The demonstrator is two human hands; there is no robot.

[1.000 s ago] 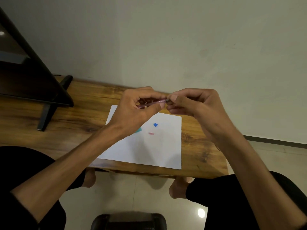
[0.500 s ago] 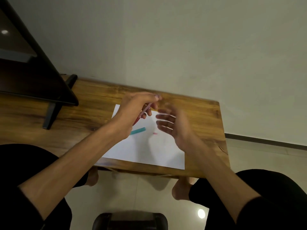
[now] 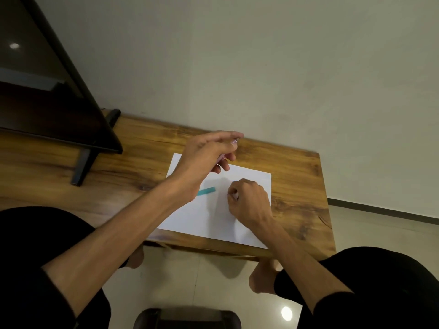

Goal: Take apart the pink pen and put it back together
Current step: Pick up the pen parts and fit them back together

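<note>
My left hand (image 3: 204,155) hovers above the far left of the white paper (image 3: 204,217) and grips the pink pen barrel (image 3: 234,141), whose tip shows between thumb and forefinger; most of the barrel is hidden in the hand. My right hand (image 3: 249,200) rests on the paper with its fingertips pinched together where a small pink part lay; what they pinch is hidden. A teal pen piece (image 3: 206,191) lies on the paper, half covered by my left wrist.
The paper lies on a wooden table (image 3: 301,186) against a pale wall. A black monitor (image 3: 47,96) on a stand fills the table's left. My knees and bare feet are below the near edge, with a dark stool (image 3: 187,319) between them.
My hands have separated. The right hand dropped from the pen down to the paper and closed its fingers there. The left hand stays raised with the pink barrel.
</note>
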